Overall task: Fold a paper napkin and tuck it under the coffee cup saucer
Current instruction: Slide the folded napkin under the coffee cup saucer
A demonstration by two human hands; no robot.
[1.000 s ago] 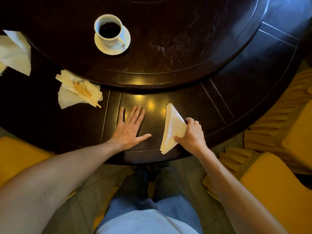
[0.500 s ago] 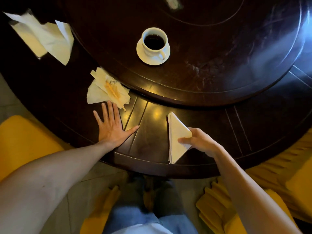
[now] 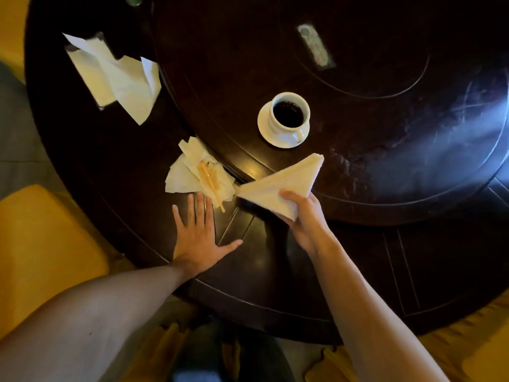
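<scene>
Two hands showed: the right hand (image 3: 303,216) clamped its fingers (image 3: 287,194) on the folded napkin (image 3: 281,186), held just near-side of the saucer (image 3: 264,128) under the coffee cup (image 3: 289,113). The left hand (image 3: 197,235) lay flat, fingers apart, on the tabletop (image 3: 124,188).

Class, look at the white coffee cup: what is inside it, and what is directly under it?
Inside the cup is dark coffee. Under it sits a white saucer on the dark table. The saucer's centre is covered by the cup. No napkin shows at the saucer's rim.

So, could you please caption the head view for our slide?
Right hand carries folded napkin toward coffee saucer; left hand flat on table.
</scene>
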